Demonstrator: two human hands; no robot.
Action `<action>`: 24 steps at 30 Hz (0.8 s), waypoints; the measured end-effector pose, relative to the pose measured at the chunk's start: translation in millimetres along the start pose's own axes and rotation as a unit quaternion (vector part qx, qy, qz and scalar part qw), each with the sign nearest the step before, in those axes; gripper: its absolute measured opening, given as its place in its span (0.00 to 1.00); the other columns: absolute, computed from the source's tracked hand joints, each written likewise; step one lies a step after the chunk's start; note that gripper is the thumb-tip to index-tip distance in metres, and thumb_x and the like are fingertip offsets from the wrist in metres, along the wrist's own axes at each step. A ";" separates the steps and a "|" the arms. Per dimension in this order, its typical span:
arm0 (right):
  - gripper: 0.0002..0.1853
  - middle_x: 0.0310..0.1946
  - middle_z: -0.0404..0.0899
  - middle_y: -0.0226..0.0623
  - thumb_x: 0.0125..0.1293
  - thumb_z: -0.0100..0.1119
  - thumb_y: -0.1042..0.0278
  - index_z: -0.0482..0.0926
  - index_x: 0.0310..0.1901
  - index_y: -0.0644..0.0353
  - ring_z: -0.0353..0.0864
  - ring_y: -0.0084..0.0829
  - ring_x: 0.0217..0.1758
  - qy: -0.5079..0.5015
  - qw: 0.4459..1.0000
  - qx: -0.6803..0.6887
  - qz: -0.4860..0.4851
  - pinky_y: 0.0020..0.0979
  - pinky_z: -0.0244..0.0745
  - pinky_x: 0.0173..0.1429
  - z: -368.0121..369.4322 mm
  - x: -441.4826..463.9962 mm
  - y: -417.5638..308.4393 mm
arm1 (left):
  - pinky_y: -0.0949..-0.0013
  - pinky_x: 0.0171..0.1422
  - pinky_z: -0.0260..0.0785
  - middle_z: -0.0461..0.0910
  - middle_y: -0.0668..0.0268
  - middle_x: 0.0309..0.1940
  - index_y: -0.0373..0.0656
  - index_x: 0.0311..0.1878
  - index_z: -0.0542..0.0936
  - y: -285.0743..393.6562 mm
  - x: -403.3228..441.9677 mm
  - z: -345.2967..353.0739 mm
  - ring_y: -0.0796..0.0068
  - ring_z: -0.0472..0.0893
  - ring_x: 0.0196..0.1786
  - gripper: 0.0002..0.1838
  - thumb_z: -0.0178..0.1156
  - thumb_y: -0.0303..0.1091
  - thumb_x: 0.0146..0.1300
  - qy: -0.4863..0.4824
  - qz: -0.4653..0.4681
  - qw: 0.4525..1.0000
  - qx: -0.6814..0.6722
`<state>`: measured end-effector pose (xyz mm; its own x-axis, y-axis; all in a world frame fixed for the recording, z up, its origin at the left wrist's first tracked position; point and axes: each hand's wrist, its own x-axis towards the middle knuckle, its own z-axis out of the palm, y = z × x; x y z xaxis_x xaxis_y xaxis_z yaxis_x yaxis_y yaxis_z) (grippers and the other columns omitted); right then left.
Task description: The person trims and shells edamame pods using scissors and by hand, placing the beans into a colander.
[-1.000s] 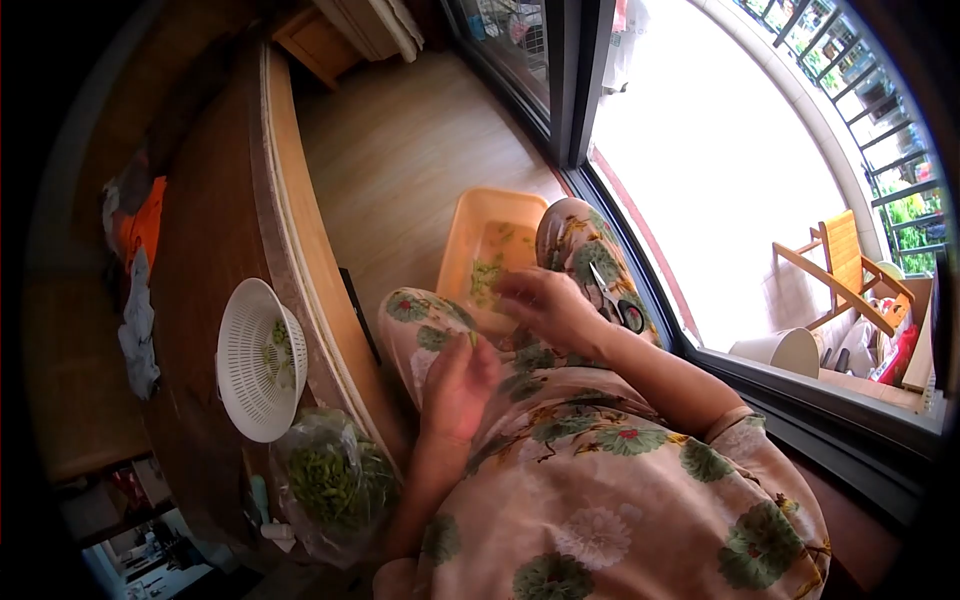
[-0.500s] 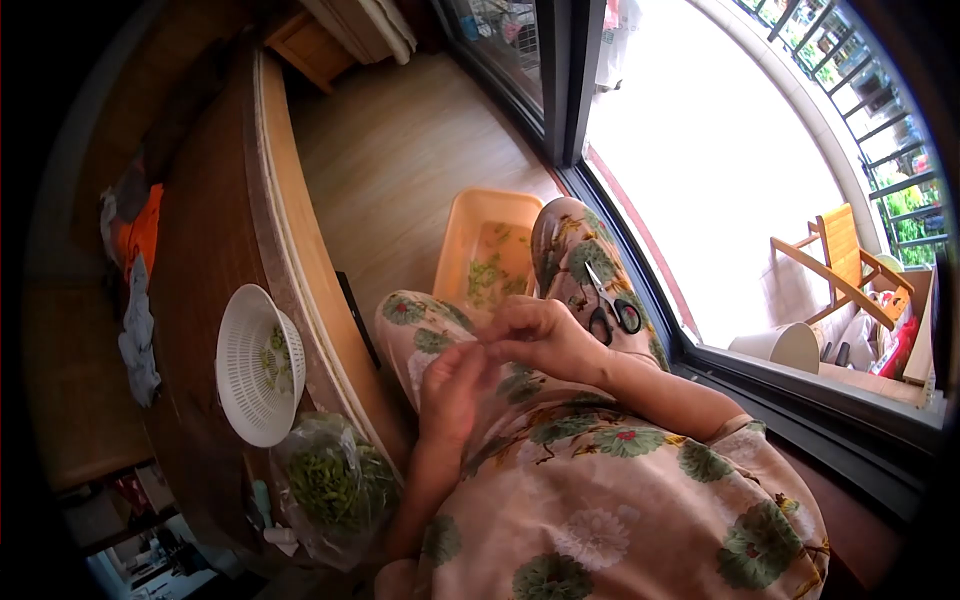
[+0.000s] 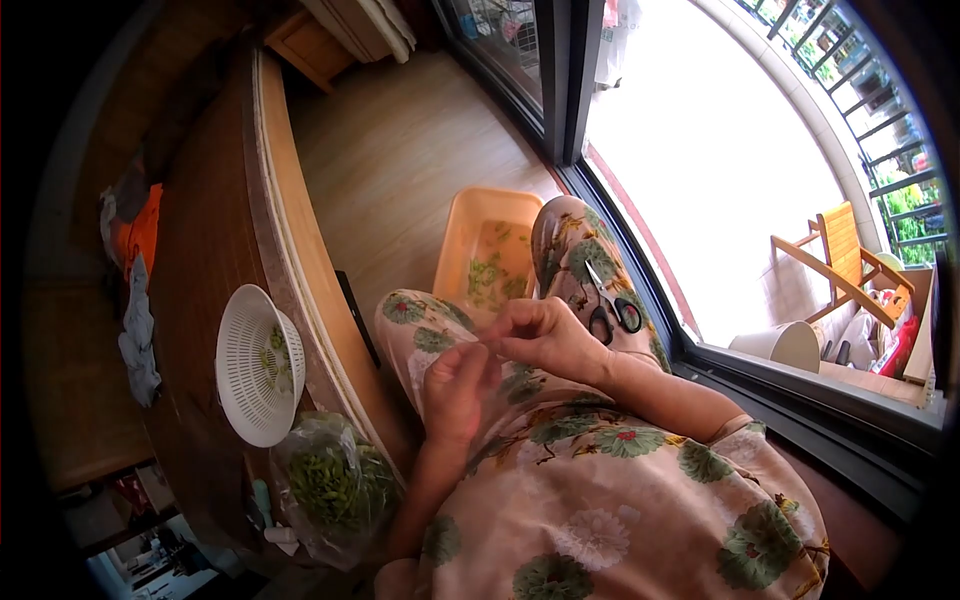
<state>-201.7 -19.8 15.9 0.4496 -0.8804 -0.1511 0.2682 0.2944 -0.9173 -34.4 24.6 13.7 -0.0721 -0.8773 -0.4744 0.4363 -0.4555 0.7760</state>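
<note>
Above my lap, my left hand (image 3: 458, 388) and my right hand (image 3: 552, 338) meet at the fingertips. Both are closed in a pinch, and whatever lies between the fingers is too small or hidden to make out. A pair of scissors (image 3: 611, 303) with black handles rests on my right thigh, just beyond the right hand. Below and past the hands, an orange plastic basin (image 3: 456, 240) holds loose green plant pieces (image 3: 490, 280). To my left, a white colander (image 3: 238, 375) with a few green pieces stands on the wooden table. Beside it sits a clear plastic bag of green vegetables (image 3: 335, 485).
The brown table (image 3: 205, 250) runs along my left side, its edge close to my left knee. Crumpled cloths (image 3: 140, 340) lie on its far side. A sliding door frame (image 3: 640, 280) borders my right. Outside stands a wooden folding chair (image 3: 845, 260).
My left hand's fingers have curled in more, and the hand has shifted slightly toward the right. My right hand stays nearly in place. Basin, scissors, colander and bag are unmoved.
</note>
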 end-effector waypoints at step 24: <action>0.06 0.30 0.82 0.32 0.59 0.57 0.76 0.80 0.36 0.68 0.79 0.18 0.33 -0.012 0.995 0.061 0.081 0.20 0.73 0.39 1.6 -0.3 -2.4 | 0.78 0.35 0.64 0.77 0.69 0.28 0.36 0.39 0.79 -1.3 -3.2 2.9 0.81 0.72 0.29 0.08 0.56 0.31 0.66 -0.016 -0.016 0.999 -0.026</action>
<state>-201.1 -19.6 18.7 0.5150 -0.8091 -0.2831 0.2911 0.4757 -0.8300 -37.3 27.6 15.4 -0.1153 -0.8674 -0.4841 0.4795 -0.4754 0.7376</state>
